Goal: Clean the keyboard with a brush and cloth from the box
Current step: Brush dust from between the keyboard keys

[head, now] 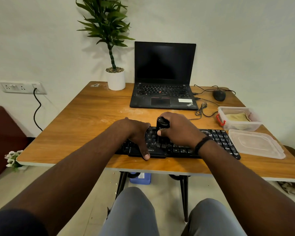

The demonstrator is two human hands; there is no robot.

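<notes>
My right hand [177,129] grips the brush [162,132], bristles down on the keyboard [216,138] at the tabletop's [78,116] near edge; my left hand [136,133] presses flat, steadying it.

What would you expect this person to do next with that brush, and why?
Probably sweep the brush rightward along the keyboard. The right hand holds it bristles-down on the middle keys, the left hand steadies the keyboard, and the right-side keys lie open beside it.
</notes>
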